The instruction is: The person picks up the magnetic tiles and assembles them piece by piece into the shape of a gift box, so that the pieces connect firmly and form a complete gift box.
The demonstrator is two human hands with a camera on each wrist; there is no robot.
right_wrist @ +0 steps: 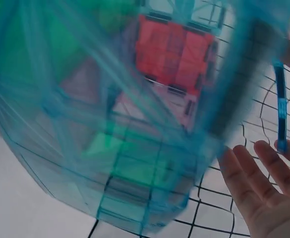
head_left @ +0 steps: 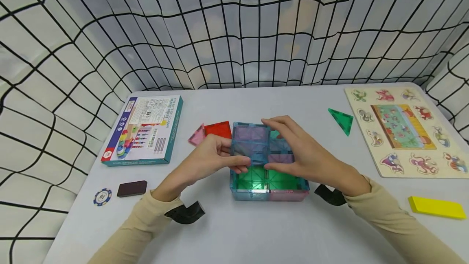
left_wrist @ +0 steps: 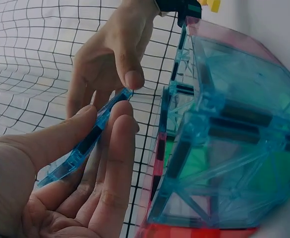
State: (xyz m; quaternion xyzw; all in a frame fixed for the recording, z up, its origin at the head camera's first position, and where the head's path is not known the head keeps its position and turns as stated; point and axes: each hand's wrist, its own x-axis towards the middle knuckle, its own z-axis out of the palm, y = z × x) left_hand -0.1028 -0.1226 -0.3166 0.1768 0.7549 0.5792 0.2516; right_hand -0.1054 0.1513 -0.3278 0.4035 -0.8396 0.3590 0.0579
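As we look down on a white table (head_left: 278, 235), a clear blue tile (head_left: 250, 135) is held at the centre of the frame, above a box (head_left: 250, 195) built of see-through tiles. The left hand (head_left: 210, 154) pinches its left side between thumb and fingers. The right hand (head_left: 307, 146) curves at its right side, fingertip and thumb near the corners; we cannot tell whether it grips.

We judge the tile light, stiff and smooth, perhaps a little slippery, and liable to crack under a hard knock. We would take hold of its raised rim, leaving the flat middle alone; dark strips in the edges look like magnets and may tug.

The box has blue and pink walls at its front. Inside we see green squares (head_left: 286, 181), though not whether they are floor or loose. In the left of the frame lies a closed cardboard package (head_left: 172, 133), its contents hidden.
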